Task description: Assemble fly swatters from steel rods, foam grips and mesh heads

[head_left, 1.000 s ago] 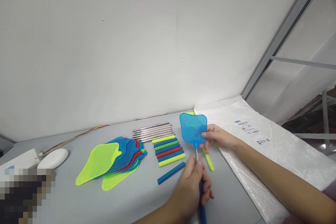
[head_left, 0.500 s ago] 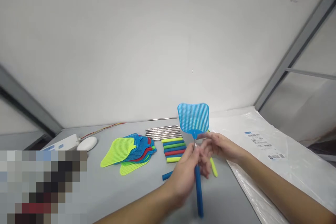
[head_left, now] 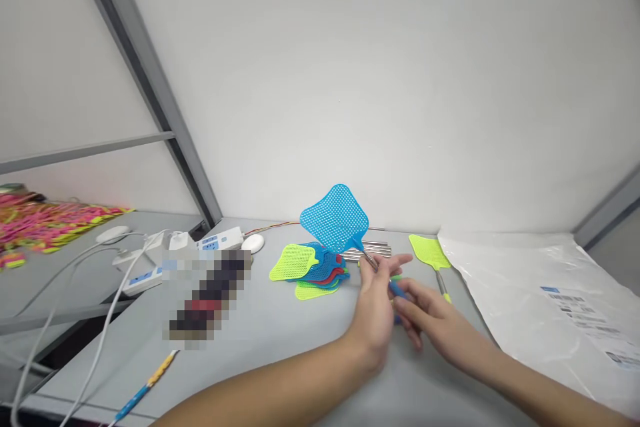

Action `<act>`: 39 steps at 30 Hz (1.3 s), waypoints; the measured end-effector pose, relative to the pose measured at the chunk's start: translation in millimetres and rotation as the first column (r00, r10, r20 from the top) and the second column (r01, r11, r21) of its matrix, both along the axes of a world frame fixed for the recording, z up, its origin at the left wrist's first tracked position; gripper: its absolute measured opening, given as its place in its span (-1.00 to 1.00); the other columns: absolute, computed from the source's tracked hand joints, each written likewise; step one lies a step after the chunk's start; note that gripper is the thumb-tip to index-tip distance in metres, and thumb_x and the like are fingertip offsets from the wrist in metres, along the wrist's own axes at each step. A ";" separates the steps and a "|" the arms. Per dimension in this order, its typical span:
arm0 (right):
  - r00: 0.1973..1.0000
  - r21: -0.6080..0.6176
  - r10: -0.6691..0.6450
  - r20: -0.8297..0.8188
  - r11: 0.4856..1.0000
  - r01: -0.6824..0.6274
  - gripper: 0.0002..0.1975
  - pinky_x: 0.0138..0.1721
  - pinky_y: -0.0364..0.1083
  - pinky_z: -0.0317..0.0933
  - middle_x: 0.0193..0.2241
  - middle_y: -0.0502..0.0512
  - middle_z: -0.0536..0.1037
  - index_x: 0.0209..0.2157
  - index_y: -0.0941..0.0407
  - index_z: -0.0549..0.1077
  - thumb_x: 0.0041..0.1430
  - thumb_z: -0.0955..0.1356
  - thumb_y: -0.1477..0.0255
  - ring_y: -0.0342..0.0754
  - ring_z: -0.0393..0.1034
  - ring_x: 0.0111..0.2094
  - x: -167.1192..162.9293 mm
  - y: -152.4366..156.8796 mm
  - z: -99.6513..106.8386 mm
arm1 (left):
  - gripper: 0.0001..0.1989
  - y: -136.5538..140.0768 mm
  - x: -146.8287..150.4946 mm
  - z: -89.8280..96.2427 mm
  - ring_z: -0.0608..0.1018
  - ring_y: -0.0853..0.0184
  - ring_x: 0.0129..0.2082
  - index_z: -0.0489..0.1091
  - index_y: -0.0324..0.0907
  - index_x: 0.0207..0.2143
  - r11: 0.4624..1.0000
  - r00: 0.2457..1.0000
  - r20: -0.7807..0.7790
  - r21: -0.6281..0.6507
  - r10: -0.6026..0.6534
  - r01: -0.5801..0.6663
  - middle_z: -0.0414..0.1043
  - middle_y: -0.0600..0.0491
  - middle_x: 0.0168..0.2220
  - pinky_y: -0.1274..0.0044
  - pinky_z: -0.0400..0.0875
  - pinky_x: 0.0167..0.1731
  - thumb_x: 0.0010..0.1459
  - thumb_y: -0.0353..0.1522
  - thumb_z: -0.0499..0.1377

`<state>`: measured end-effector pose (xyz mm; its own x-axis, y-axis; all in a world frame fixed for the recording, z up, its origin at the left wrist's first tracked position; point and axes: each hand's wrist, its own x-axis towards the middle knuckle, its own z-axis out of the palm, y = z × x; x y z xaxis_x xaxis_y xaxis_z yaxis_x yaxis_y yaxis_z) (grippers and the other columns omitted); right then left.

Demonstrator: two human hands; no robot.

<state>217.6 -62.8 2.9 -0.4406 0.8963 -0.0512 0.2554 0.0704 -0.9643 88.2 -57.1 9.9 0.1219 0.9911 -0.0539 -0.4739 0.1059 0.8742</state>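
A blue fly swatter (head_left: 336, 219) is held up over the table, its mesh head tilted to the left. My left hand (head_left: 375, 303) is closed round its metal shaft, with some fingers stretched out. Lower down, my right hand (head_left: 427, 312) grips the blue handle, whose end is partly hidden by the fingers. Behind the swatter lies a pile of loose swatter heads in yellow-green, blue and red, with a yellow-green head (head_left: 294, 262) on top. Several metal rods (head_left: 376, 248) lie beside the pile. The coloured handle tubes are mostly covered by my hands.
A yellow-green fly swatter (head_left: 429, 251) lies right of my hands, beside a white plastic bag (head_left: 530, 307) with a label. At left are power strips (head_left: 220, 240), a white round object (head_left: 253, 243), cables, a blurred-out item and a blue-and-orange pen-like stick (head_left: 146, 387).
My view has swung to the left. The blue swatter has gone from upright to leaning left. My right hand has shifted from near the swatter's head down to its handle.
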 end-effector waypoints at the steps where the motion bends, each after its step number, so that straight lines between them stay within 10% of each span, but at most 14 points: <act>1: 0.999 0.017 -0.016 0.030 1.000 0.015 -0.59 -0.43 -0.14 0.23 -0.57 -0.10 0.32 -0.03 0.10 0.35 0.30 0.18 0.11 -0.15 0.27 -0.55 -4.5 -2.1 -2.2 | -0.52 0.2 -5.5 -3.1 0.46 0.27 -0.16 0.34 -0.08 0.00 1.000 1.000 0.008 0.019 0.016 -0.016 0.39 -0.05 -0.03 0.50 0.41 -0.32 0.19 0.01 0.01; 12: 0.974 0.201 -0.060 0.221 0.980 0.015 -0.61 -0.02 -0.03 0.23 -0.08 0.11 0.51 0.02 0.03 0.42 0.30 0.20 0.15 0.06 0.37 -0.06 -16.1 4.4 -6.0 | -0.56 42.4 -75.6 -16.1 0.52 0.32 -0.36 0.41 -0.20 -0.24 0.894 0.895 0.030 -0.083 0.444 -0.441 0.50 -0.01 -0.28 0.49 0.40 -0.32 0.08 0.00 0.16; 19: 0.976 0.073 -0.081 0.201 0.995 0.068 -0.61 -0.05 -0.06 0.25 -0.16 0.10 0.55 -0.06 0.03 0.49 0.25 0.24 0.12 0.06 0.39 -0.08 -30.3 -3.6 -8.9 | -0.60 38.8 -77.1 -24.2 0.46 0.39 -0.49 0.40 -0.22 -0.41 0.911 0.905 -0.132 0.155 0.403 -0.383 0.48 0.02 -0.44 0.55 0.33 -0.41 0.17 -0.05 0.09; 25: 0.988 -0.151 -0.088 0.130 0.983 0.108 -0.51 -0.45 -0.16 0.28 -0.52 0.00 0.49 0.02 0.06 0.45 0.22 0.25 0.06 -0.07 0.38 -0.47 -28.4 -3.6 -16.7 | -0.60 42.7 -74.7 -27.6 0.46 0.39 -0.55 0.39 -0.22 -0.43 0.923 0.900 -0.218 0.165 0.378 -0.348 0.52 -0.01 -0.40 0.53 0.35 -0.43 0.16 -0.06 0.08; 39: 0.997 -0.028 -0.045 0.066 0.999 0.047 -0.63 0.03 -0.03 0.20 -0.07 0.07 0.52 -0.01 -0.01 0.47 0.27 0.24 0.14 0.04 0.36 0.00 -24.2 6.4 -17.7 | -0.64 46.3 -72.7 -35.9 0.41 0.43 -0.54 0.39 -0.19 -0.38 0.934 0.908 -0.267 0.250 0.322 -0.257 0.48 0.02 -0.35 0.54 0.33 -0.40 0.28 -0.15 -0.02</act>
